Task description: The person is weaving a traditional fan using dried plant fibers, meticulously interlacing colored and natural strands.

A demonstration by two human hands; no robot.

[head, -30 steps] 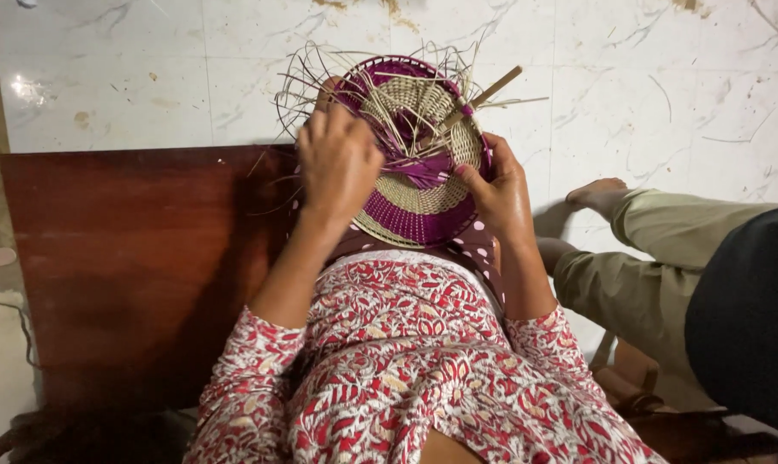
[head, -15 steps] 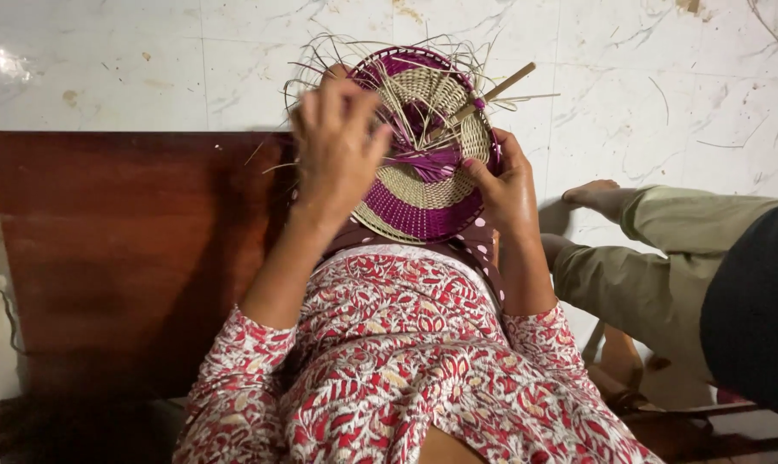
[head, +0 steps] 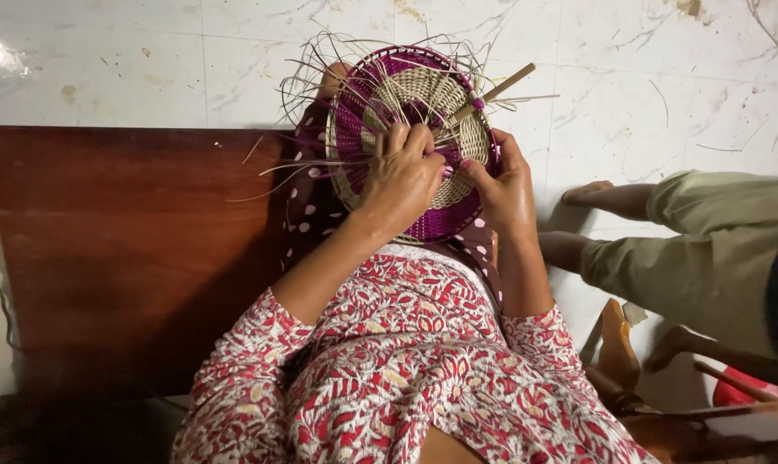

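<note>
Purple-and-straw woven basket (head: 410, 137) is sitting propped on the knees. Left hand (head: 404, 179) is coming down off the rim since a moment ago, fingers now pinching loose strands mid-basket, while right hand (head: 502, 191) keeps clasping the right edge.

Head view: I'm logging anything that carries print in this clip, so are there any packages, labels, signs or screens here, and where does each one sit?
None in view: no package, label, sign or screen.
The left hand and right hand hold a round purple and straw-coloured woven basket, unmarked, above the lap.
A red object at the lower right edge is too cut off to identify.
</note>
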